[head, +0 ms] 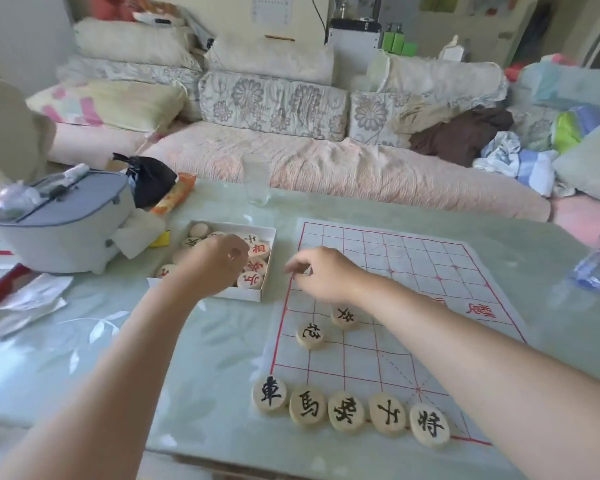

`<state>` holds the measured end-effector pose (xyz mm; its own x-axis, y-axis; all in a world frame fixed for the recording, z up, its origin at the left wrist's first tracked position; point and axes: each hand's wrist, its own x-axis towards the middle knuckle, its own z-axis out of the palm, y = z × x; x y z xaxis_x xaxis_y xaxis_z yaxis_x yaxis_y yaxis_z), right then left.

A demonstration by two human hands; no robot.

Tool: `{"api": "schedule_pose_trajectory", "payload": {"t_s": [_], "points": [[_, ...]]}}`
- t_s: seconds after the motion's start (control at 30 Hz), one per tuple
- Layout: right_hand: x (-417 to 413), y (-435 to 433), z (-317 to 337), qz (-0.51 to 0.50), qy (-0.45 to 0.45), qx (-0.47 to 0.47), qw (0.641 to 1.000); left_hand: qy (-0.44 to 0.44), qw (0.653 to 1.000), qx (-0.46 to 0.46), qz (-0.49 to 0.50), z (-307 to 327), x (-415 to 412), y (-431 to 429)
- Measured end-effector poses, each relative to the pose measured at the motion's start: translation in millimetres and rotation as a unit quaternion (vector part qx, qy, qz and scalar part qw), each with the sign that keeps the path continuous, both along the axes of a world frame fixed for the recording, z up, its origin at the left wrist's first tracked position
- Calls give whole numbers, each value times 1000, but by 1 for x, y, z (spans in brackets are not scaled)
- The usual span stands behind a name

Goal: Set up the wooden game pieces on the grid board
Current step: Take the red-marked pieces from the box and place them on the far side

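Closest to us is the row of five black-lettered xiangqi pieces, sitting edge to edge along the near border of the paper xiangqi board. It looks like the back rank is being filled from the corner inward, so we'd guess setup is still early.

Two more pieces sit just on our side of the right hand: what reads as a cannon piece and a soldier piece. Each is on a line crossing, and they're not touching.

The right hand hangs over the board's left border with fingers curled and tips close together. We can't tell if anything's pinched in there.

The left hand is down in the white cardboard box, knuckles up, over the loose red-lettered pieces. It's probably fishing for the next one, but the back of the hand hides whether it has one.

Beyond the left hand stands a drinking glass, and out to its left is a grey zip case. Well off to the right of the right hand lies a clear plastic bottle, off the grid. As far as we can tell nothing blocks the open crossings, and the box sits right beside the board, so it's a short reach.
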<state>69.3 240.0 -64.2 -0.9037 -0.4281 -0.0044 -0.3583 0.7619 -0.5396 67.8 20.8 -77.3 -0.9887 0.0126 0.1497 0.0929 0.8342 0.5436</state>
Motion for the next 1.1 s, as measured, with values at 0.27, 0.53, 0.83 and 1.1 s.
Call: {"api": "schedule_pose_trajectory", "payload": {"t_s": [0.27,0.53,0.83,1.1], "points": [[-49,-93,-8,33,22,33,999,7,993,-32,117,-26,-8,-80],[-104,-173,-15,65,91,134,985,7,988,3,152,-46,-20,-102],[-132,-219,-24,133,113,303,937,28,989,39,140,-49,-23,-114],[-139,-216,-23,113,98,278,949,23,988,52,142,-46,-28,-111]]}}
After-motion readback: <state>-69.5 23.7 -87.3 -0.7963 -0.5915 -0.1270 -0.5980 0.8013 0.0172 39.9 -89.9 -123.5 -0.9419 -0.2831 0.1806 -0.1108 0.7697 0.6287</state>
